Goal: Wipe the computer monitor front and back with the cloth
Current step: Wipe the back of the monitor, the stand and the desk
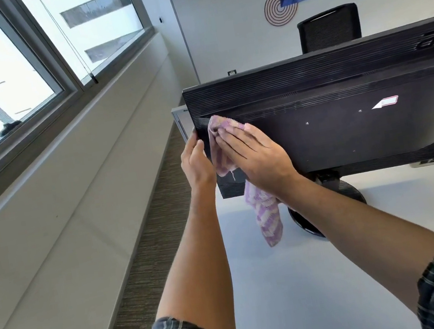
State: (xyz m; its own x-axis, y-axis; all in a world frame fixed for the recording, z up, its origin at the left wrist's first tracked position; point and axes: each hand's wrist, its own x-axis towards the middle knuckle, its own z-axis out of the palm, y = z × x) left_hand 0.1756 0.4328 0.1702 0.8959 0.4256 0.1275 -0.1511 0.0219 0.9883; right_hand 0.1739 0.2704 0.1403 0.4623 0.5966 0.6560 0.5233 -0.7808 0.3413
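The black computer monitor (345, 114) stands on its round base on the white desk (329, 274), with its back panel facing me. My right hand (257, 154) lies flat with straight fingers on the purple and white cloth (219, 149) and presses it against the panel's left part. The cloth's loose end hangs down below the monitor's bottom edge. My left hand (196, 162) grips the monitor's left edge, its fingers wrapped round to the hidden front side.
A white sticker (385, 102) sits on the monitor's back. A black office chair (329, 27) stands behind the desk by the wall. Windows (9, 78) and a long sill run along the left, with carpet strip below.
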